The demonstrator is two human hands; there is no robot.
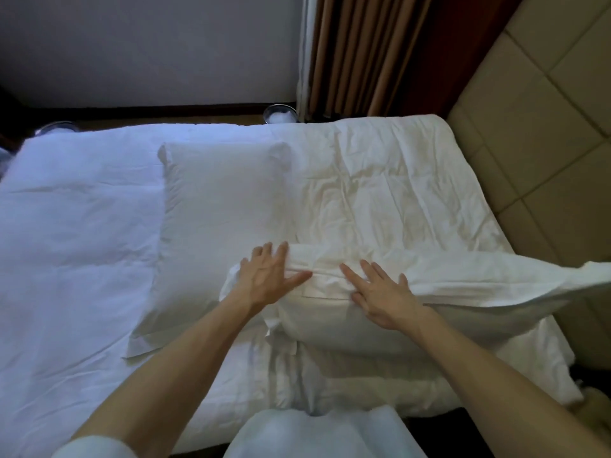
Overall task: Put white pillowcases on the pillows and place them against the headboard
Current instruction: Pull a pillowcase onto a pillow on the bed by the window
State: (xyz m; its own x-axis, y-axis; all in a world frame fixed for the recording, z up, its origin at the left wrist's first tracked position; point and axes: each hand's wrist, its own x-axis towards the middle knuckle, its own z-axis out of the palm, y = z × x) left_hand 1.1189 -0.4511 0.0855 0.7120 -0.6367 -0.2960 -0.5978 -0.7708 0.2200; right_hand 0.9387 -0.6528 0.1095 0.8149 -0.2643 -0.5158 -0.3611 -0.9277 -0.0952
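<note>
Head cam: I've got both hands flat, fingers spread, gripping nothing. Left hand (267,276) and right hand (380,292) press on the near pillow (330,319), half in its white pillowcase (479,279), which trails right toward the headboard (535,133). The second pillow (221,209) lies just beside it on the bed (72,242).

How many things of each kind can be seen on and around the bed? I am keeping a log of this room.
Pillows: 2, one lying flat, one under both hands
Hands: 2, left, right
Headboard: 1
Curtain: 1
Round containers behind the bed: 2
Total: 8
</note>
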